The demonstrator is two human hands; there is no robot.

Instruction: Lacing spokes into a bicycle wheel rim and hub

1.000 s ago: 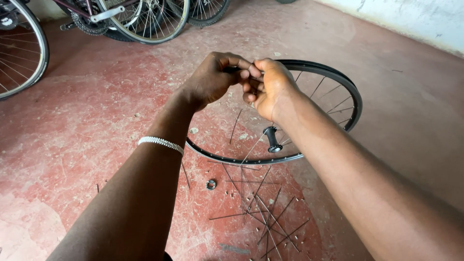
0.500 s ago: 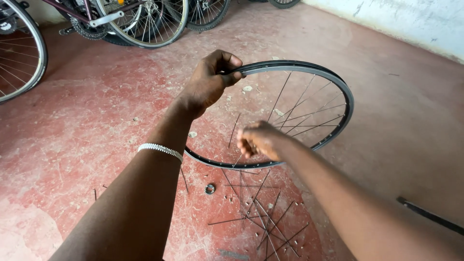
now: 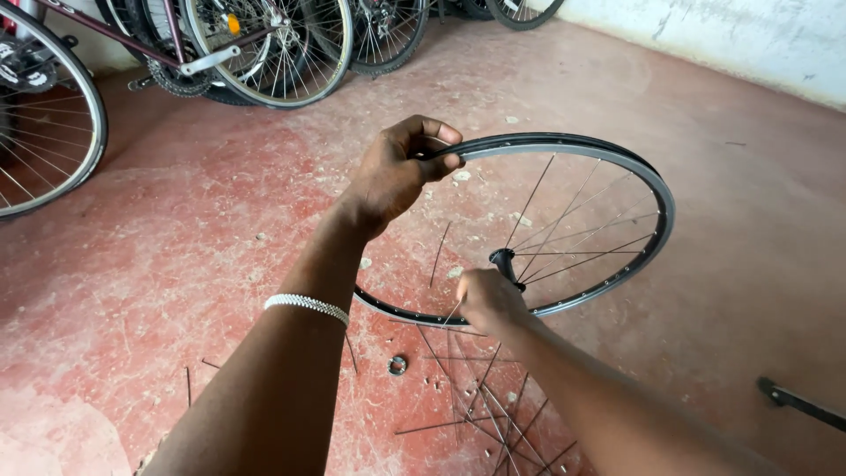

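Wheel lacing, partly done. The left hand (image 3: 397,172) grips the top of the black rim (image 3: 648,189), holding it tilted above the red floor (image 3: 176,229). The right hand (image 3: 487,300) is closed around a loose spoke (image 3: 452,313) just beside the hub (image 3: 504,262). Judged next: seating that spoke calls for fine alignment. Spare spokes (image 3: 493,414) lie below.

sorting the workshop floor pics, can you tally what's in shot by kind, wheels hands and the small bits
Wheel rim with hub, partly spoked, gripped by the left hand: 1
Hands, with the right hand at the hub: 2
Other bicycle wheels along the top edge: at least 4, cropped
Small metal ring on the floor: 1
Loose spokes: a pile, too tangled to count
Total countable: at least 8
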